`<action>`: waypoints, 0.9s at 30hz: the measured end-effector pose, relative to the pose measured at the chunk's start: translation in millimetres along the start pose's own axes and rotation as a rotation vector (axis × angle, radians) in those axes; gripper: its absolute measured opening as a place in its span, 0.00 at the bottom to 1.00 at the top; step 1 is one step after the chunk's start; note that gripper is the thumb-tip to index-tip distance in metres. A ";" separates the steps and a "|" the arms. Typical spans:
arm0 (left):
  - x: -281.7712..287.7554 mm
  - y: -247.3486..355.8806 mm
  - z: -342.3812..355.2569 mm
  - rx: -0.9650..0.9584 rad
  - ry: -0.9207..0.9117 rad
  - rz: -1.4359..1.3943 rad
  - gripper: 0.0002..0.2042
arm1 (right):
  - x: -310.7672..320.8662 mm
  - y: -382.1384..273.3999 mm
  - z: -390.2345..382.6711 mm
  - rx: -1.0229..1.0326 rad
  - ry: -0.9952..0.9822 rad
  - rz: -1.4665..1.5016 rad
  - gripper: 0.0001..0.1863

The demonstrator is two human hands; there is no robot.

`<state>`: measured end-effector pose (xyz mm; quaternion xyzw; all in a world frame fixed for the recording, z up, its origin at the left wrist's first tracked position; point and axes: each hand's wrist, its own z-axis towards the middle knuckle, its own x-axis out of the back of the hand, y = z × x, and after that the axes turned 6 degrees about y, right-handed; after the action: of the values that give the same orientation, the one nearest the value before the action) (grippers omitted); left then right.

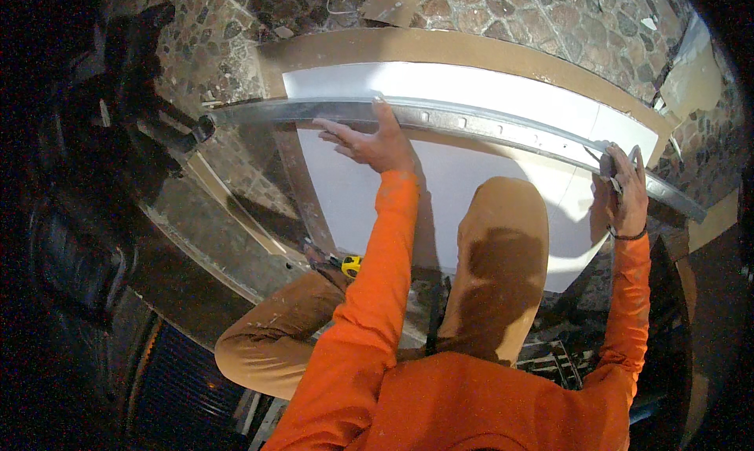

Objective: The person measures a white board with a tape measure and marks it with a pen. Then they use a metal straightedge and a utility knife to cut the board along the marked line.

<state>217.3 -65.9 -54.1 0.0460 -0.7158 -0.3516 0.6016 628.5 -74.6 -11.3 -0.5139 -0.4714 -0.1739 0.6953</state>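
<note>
A long galvanized metal channel (495,129) lies across a white board (345,208) that has brown edging. My left hand (365,141) rests at the channel's near edge, fingers spread, one digit reaching up onto the metal. Toward the channel's right end, my right hand (628,180) has its fingers curled round a small dark tool (606,167), pressed against the metal. The tool's exact kind is hard to make out. A yellow-and-black tape measure (352,266) sits left of my left forearm, near my bent leg. My other knee (503,215) is on the white board.
Irregular stone paving (510,19) surrounds the board, with cardboard scraps (393,0) at the back and a pale piece (683,74) at the right. A long narrow strip (228,200) lies to the left. Dark, unclear objects (94,255) fill the left side; a corrugated surface (177,380) shows low left.
</note>
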 end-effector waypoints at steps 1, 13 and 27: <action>-1.2 0.4 -1.5 0.019 0.009 0.013 0.55 | 2.1 -0.2 0.5 -0.008 -0.010 -0.002 0.32; -18.6 -31.1 15.5 -0.051 0.089 0.267 0.51 | 9.2 -0.7 -0.6 -0.189 -0.114 -0.068 0.35; -5.5 12.4 -1.5 0.128 0.030 0.162 0.49 | 16.7 2.2 -1.2 -0.077 -0.061 -0.015 0.25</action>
<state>224.5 -54.6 -51.7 0.0316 -0.7290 -0.2548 0.6345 639.0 -70.7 1.4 -0.5420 -0.4891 -0.1814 0.6589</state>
